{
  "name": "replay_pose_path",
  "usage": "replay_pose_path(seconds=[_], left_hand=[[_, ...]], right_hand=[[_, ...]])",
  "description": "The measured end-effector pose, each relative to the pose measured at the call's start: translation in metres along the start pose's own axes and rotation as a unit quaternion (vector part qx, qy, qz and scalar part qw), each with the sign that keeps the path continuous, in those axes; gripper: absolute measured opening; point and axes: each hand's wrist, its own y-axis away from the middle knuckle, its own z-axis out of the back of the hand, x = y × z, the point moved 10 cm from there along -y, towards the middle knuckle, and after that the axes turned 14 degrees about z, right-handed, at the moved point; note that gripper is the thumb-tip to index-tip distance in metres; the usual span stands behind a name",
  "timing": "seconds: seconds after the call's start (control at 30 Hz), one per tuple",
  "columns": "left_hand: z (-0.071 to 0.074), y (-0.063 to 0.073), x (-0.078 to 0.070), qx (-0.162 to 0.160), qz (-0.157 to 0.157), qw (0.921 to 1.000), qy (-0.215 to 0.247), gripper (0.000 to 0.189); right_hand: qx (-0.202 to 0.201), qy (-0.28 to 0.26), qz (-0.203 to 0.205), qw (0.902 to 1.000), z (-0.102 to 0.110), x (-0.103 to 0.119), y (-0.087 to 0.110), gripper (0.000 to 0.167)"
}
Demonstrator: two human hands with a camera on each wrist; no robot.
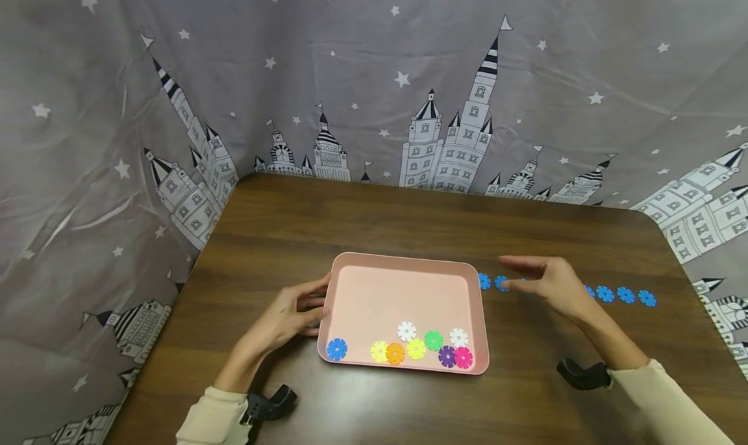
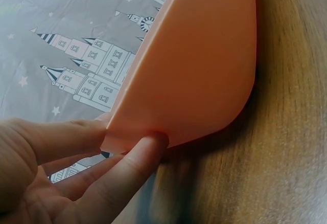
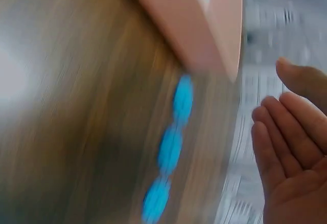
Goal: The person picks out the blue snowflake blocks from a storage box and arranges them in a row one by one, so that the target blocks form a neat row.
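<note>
A shallow pink tray (image 1: 374, 295) lies in the middle of the head view. My left hand (image 1: 290, 310) holds its left side, thumb and fingers pinching the wall (image 2: 189, 65) in the left wrist view. Along the tray's near edge lie several toothed plastic discs: a blue one (image 1: 336, 349), an orange one (image 1: 395, 353), a green one (image 1: 434, 340), a pink one (image 1: 463, 357), and white, yellow and purple ones. To the right of the tray, my right hand (image 1: 555, 288) is over a row of blue discs (image 1: 605, 293), fingers extended and nothing held, partly hiding the row.
Brown wooden table (image 1: 327, 217) spreads beneath everything. A grey curtain (image 1: 339, 62) with castles and stars hangs behind and at the sides. Dark straps sit on both wrists. In the right wrist view the blue discs (image 3: 170, 150) run up to the tray's corner.
</note>
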Motion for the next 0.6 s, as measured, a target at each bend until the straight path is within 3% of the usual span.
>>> replay_pose_path(seconds=[0.2,0.33,0.6], left_hand=[[0.001,0.000,0.000,0.004,-0.002,1.0000,0.004,0.062],[0.002,0.001,0.000,0.001,-0.001,1.0000,0.006,0.062],[0.001,0.001,0.001,0.010,-0.003,0.9999,0.012,0.061]], right_hand=[[0.096,-0.049,0.038,0.9934,-0.070,0.041,-0.029,0.040],[0.147,-0.045,0.068,0.9858,-0.108,0.063,-0.043,0.039],[0.235,-0.051,0.114,0.9640,-0.171,0.095,-0.055,0.042]])
